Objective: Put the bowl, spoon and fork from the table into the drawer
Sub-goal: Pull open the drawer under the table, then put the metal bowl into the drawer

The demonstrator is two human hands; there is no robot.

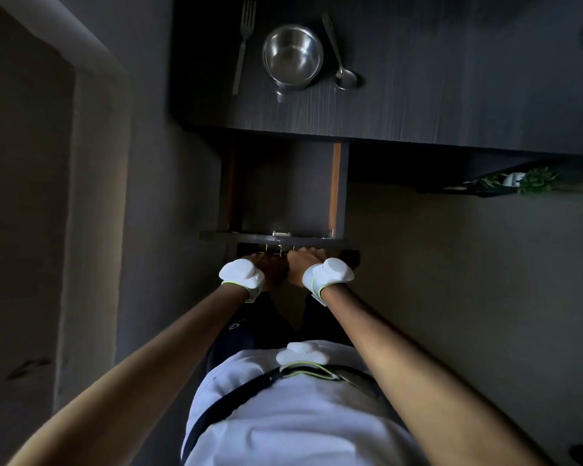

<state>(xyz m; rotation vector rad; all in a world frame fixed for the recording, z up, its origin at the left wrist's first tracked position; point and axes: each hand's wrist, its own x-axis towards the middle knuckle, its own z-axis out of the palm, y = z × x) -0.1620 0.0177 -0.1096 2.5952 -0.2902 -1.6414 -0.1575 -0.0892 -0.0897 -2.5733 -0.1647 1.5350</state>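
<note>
A steel bowl (293,55) stands upright on the dark wooden table (435,95). A fork (243,45) lies to its left and a spoon (338,52) to its right, bowl end toward me. Below the table edge the drawer (283,190) is pulled out and its dark inside looks bare. My left hand (266,265) and my right hand (305,262) sit side by side at the drawer's front panel, fingers curled under its edge around the handle. Both wrists carry white sensor bands.
A wall and door frame (91,196) run along the left. A low shelf with a small green plant (532,181) sits under the table at the right. Bare floor (451,280) lies to the right of the drawer.
</note>
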